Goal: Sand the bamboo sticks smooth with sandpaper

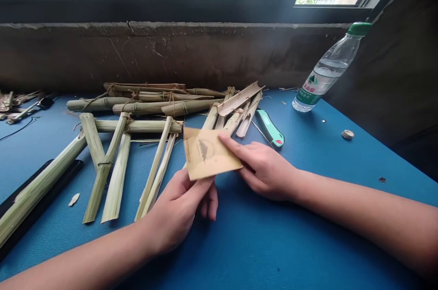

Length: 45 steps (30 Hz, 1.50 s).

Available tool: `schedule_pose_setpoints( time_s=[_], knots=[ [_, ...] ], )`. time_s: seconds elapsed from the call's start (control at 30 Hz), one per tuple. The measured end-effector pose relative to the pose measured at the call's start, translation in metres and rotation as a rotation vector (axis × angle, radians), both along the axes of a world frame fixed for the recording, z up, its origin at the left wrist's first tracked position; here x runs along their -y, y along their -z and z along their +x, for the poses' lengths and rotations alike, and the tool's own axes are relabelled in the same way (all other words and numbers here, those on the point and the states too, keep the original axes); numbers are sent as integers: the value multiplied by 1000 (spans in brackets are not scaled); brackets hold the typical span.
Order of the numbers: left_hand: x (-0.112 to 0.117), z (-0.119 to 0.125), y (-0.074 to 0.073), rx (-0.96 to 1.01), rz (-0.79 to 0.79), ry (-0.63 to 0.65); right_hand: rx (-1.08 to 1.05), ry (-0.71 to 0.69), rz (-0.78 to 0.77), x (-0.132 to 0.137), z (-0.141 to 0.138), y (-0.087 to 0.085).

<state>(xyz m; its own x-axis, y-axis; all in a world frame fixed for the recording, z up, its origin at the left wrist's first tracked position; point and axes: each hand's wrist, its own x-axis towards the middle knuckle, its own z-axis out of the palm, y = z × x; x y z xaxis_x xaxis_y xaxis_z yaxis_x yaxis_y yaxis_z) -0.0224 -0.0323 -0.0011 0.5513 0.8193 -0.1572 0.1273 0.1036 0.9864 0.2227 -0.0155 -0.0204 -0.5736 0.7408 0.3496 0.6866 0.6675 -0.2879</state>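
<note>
A small tan paper packet point(219, 158), printed with a dark triangular mark, is held up over the blue table between both hands. My left hand point(185, 205) pinches its lower edge, thumb in front and fingers behind. At its right edge, my right hand point(265, 167) grips the packet with the fingers closed on it. Just behind lie split plant stalks point(236, 110), partly covered by the packet. A green utility knife point(271, 128) rests beyond my right hand. Left of the packet, a frame of pale green stalks point(112, 157) tied with string lies on the table.
A water bottle with a green cap point(326, 73) stands at the back right, near a small roll of tape point(347, 134). Bundled stalks point(143, 104) lie along the wall. A long stalk point(44, 185) crosses a dark flat object point(20, 230) at left. A window frame point(147, 0) is above.
</note>
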Motion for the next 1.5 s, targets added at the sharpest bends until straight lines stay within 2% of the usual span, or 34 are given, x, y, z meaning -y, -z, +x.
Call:
schedule_pose_setpoints(
  time_s=[0.07, 0.2, 0.37, 0.5, 0.63, 0.8, 0.97, 1.1, 1.13, 1.27, 1.4, 1.5],
  knots=[
    [0, 0, 0, 15, 10, 5, 8, -37, 21, 0, 0, -1],
    [-1, 1, -1, -7, -27, 1, -88, 133, -40, -1, 0, -2],
    [-1, 1, 0, -4, 2, 12, -19, -15, 6, 1, 1, -1],
    [-1, 1, -1, -1, -21, -5, -88, 122, -42, 1, 0, -1],
    [0, 3, -2, -11, -22, -7, -79, 64, -52, 1, -2, -2],
    [0, 1, 0, 11, -38, -10, -75, 171, -43, 2, -1, -2],
    [0, -1, 0, 23, -20, 0, 26, -24, 52, 3, 0, -2],
    [-1, -1, -1, 7, -17, 12, -36, 179, -8, 1, 0, -2],
    [-1, 0, -1, 6, -19, 13, -51, 186, -32, 0, 0, -1],
    [-1, 1, -1, 12, -13, 14, -38, 62, -36, 0, 1, -1],
    [-2, 1, -1, 5, -15, 19, -74, 157, -52, 0, 0, -2],
    [-2, 1, -1, 9, -9, 25, -59, 63, -60, 0, 0, -2]
  ],
)
